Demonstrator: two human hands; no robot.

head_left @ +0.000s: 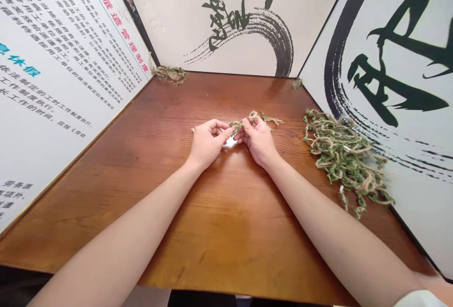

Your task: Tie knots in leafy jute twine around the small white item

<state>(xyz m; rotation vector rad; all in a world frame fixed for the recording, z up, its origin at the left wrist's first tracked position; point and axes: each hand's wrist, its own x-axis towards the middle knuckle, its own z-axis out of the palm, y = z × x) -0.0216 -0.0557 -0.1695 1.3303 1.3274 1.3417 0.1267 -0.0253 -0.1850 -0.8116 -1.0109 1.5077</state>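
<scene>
The left hand (207,142) and right hand (258,139) pinch a brown twine with green leaves (253,117); hard tugs might rip leaves off.

Left hand: the left hand (207,142) is bare, uncovered from fingertips to wrist; the nails are too small to make out.
Right hand: the right hand (258,140) is likewise bare, with slender fingers (247,127).
Left forearm: the bare left forearm (141,212) is uncovered along all of its visible length, down to the lower left edge of the view.
Right forearm: the bare right forearm (329,224) is uncovered almost to the elbow.
Sleeve: a pale grey-white fabric sleeve (421,298) shows as a small rounded strip in the lower right corner.
Other clothing: dark cloth (21,288) shows along the bottom edge; which garment it is cannot be told.
</scene>
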